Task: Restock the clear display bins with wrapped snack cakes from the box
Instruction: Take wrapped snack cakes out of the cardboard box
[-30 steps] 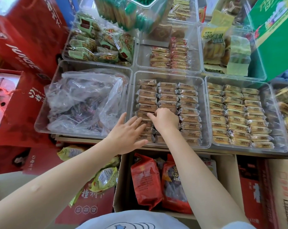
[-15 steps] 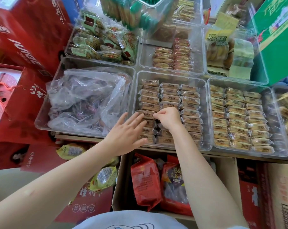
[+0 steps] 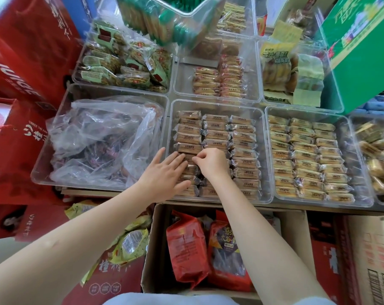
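Head view, centre bin [image 3: 217,104]: snack cakes [image 3: 244,148] packed in three tight columns, presumably for neat display. Left hand [image 3: 164,175] laid flat, fingers straight, pressed on left column to steady it. Right hand [image 3: 211,161] curled, fingertips pinching wrapper edge of one cake just beside left fingertips. Box [image 3: 151,249] below shelf edge.

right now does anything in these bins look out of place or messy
Yes: the front left bin holds a crumpled clear plastic bag instead of neat rows. The middle bin, where both hands work, and its right neighbour hold tidy rows of wrapped cakes. The back left bin's green packs lie jumbled.
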Demonstrator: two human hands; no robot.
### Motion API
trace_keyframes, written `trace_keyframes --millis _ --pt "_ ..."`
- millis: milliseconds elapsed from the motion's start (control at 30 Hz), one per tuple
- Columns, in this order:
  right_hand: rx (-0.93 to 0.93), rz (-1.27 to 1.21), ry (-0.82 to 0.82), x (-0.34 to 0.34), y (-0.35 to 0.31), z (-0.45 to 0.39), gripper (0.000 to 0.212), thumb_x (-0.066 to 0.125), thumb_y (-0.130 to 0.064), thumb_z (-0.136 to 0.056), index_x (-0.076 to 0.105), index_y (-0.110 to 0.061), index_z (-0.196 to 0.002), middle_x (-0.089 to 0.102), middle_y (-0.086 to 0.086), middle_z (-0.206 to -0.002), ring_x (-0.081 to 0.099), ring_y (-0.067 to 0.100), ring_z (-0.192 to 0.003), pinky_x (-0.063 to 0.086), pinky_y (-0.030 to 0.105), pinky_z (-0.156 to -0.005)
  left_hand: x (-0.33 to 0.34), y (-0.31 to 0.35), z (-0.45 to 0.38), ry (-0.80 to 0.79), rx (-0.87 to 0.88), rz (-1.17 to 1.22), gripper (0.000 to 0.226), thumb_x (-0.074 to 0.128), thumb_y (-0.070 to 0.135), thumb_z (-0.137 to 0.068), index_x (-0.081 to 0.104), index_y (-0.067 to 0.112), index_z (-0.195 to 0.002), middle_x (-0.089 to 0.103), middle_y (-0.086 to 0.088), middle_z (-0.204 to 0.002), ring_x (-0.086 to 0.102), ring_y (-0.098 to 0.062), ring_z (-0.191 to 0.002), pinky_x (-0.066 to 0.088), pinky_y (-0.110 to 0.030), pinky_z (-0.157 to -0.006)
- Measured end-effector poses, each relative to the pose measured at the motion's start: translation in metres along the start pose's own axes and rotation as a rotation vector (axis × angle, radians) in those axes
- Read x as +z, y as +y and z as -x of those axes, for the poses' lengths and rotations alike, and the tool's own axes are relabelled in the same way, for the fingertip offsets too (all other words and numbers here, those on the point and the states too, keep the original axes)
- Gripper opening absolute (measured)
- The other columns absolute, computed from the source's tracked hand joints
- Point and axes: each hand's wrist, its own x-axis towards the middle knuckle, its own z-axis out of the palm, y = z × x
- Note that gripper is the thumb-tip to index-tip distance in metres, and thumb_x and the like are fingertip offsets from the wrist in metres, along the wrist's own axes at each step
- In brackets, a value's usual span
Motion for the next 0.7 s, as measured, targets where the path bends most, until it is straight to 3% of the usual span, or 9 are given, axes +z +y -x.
trace_keyframes --millis 100,167,300,400,500,600,700 --pt "-0.029 -0.281 0.154 -0.01 0.008 0.004 0.012 0.069 -0.03 -0.091 0.07 -0.019 -0.096 0.06 -0.013 -0.081 0.057 0.007 -0.075 0.044 0.021 -0.063 0.0 -0.001 0.0 0.025 0.004 0.017 0.096 -0.014 0.07 -0.083 0.013 0.022 -0.162 0.006 -0.002 -0.169 -0.001 -0.018 -0.156 -0.014 -0.05 -0.123" --pt "-0.039 -0.313 0.142 -0.014 0.008 0.001 0.017 0.068 -0.029 -0.093 0.07 -0.017 -0.104 0.059 -0.014 -0.082 0.054 0.004 -0.074 0.039 0.019 -0.062 0.001 -0.001 -0.001 0.047 0.002 0.032 0.093 -0.012 0.07 -0.084 0.008 0.023 -0.162 -0.001 -0.001 -0.17 -0.006 -0.017 -0.156 -0.013 -0.049 -0.123" --pt "-0.009 -0.075 0.124 -0.01 0.002 -0.012 0.027 0.064 -0.038 -0.095 0.072 -0.02 -0.114 0.072 -0.004 -0.111 0.065 0.016 -0.101 0.05 0.027 -0.076 -0.001 -0.002 -0.012 0.069 -0.023 0.049 0.092 -0.012 0.07 -0.084 0.006 0.023 -0.161 -0.009 0.0 -0.168 -0.016 -0.016 -0.154 -0.016 -0.047 -0.122" --pt "-0.019 0.175 0.117 -0.006 -0.008 -0.013 0.03 0.061 -0.043 -0.096 0.07 -0.019 -0.111 0.07 0.0 -0.108 0.066 0.023 -0.098 0.051 0.031 -0.069 0.002 -0.004 -0.014 0.06 -0.038 0.044 0.094 -0.014 0.07 -0.084 0.008 0.022 -0.162 -0.004 -0.001 -0.169 -0.012 -0.016 -0.155 -0.016 -0.047 -0.122" --pt "0.05 0.229 -0.015 -0.007 -0.019 -0.019 0.03 0.063 -0.042 -0.095 0.068 -0.016 -0.108 0.069 0.005 -0.105 0.066 0.029 -0.096 0.052 0.035 -0.073 0.003 -0.003 -0.012 0.072 -0.045 0.045 0.092 -0.013 0.068 -0.085 0.008 0.022 -0.162 -0.001 -0.004 -0.169 -0.009 -0.017 -0.155 -0.017 -0.045 -0.122" --pt "0.098 0.137 -0.103 -0.013 -0.02 -0.029 0.023 0.068 -0.038 -0.093 0.073 -0.016 -0.092 0.072 0.004 -0.094 0.068 0.028 -0.093 0.051 0.033 -0.073 0.003 -0.003 -0.012 0.076 -0.045 0.057 0.092 -0.014 0.067 -0.085 0.007 0.022 -0.162 -0.004 -0.005 -0.169 -0.011 -0.018 -0.155 -0.017 -0.045 -0.121" --pt "0.107 -0.167 -0.093 -0.026 -0.008 -0.032 0.015 0.074 -0.027 -0.089 0.079 -0.013 -0.094 0.074 0.003 -0.107 0.066 0.02 -0.104 0.048 0.029 -0.086 0.001 -0.005 -0.009 0.11 -0.027 0.044 0.089 -0.012 0.066 -0.087 0.004 0.021 -0.162 -0.008 -0.004 -0.168 -0.016 -0.019 -0.154 -0.018 -0.046 -0.121"
